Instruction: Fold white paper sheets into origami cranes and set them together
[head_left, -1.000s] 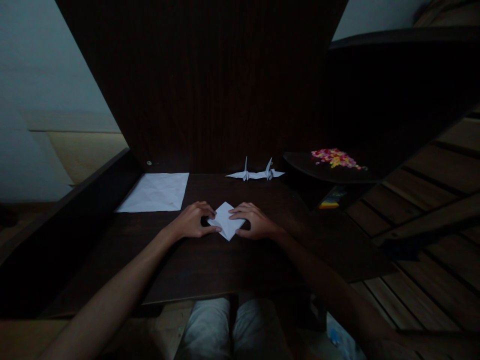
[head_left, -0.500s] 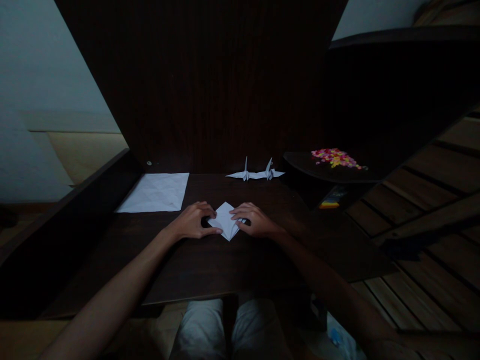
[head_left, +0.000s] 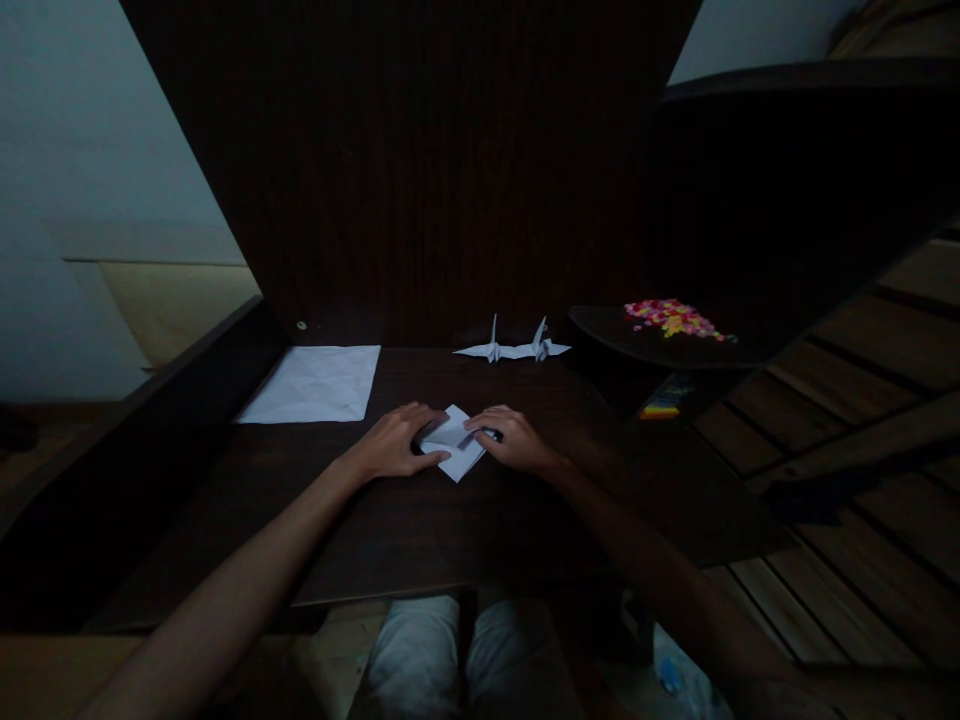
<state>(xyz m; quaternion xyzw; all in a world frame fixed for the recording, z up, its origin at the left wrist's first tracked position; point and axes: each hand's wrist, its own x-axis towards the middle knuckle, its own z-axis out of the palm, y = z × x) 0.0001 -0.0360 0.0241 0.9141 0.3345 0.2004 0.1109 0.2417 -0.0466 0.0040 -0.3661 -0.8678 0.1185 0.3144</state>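
Lying on the dark wooden desk, near its middle and between both hands, the folded paper shows as a small white diamond, one corner pointing at the back panel and the opposite one towards the person. Its upper part is slightly greyer than the lower, which catches more light and looks plain and smooth. A crease runs in from the left side, and near the centre a narrow grey shadow slants beside the right fingertips, where a flap seems to lift. Along the lower right edge a thin dark line parts the layers. The left and right corners are partly hidden by fingers.

The left hand is spread wide, fingers touching the upper left edge and thumb on the lower left. The right hand is narrower, its thumb tucked near the fingers at the shadowed flap; whether it pinches that flap, I cannot tell.

Behind the diamond, two white paper cranes stand near the back panel. To the left lies a flat white sheet with faint creases. On a curved shelf at right sits a pile of small pink, red and yellow pieces.
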